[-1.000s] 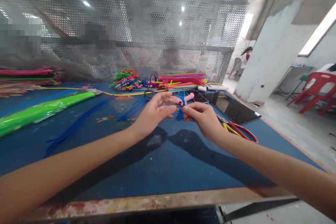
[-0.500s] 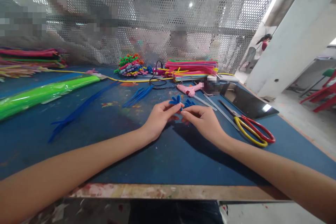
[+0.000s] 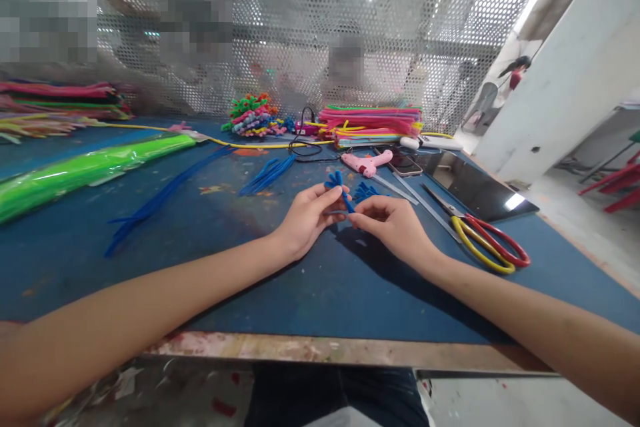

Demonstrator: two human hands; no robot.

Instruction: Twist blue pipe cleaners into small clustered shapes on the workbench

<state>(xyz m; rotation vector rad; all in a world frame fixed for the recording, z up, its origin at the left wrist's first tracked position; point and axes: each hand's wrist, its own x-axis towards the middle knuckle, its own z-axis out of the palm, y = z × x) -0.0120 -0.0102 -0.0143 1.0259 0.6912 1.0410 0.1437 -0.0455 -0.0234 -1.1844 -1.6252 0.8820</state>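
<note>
A small looped piece of blue pipe cleaner is held over the blue table. My left hand pinches it below its loops, thumb in front. The fingertips of my right hand are closed on the lower end of the same piece, close beside my left fingers. Just behind my right hand another bunched blue piece lies on the table. Several cut blue pipe cleaners lie behind and left of my hands.
A pink glue gun, grey strips, open scissors with red and yellow handles and a black tablet lie to the right. Pipe cleaner bundles line the back. A green packet and long blue stems lie left.
The view has shifted slightly. The lower end of the blue piece now shows between my hands, angled down to my right fingertips. Both hands keep their hold.
</note>
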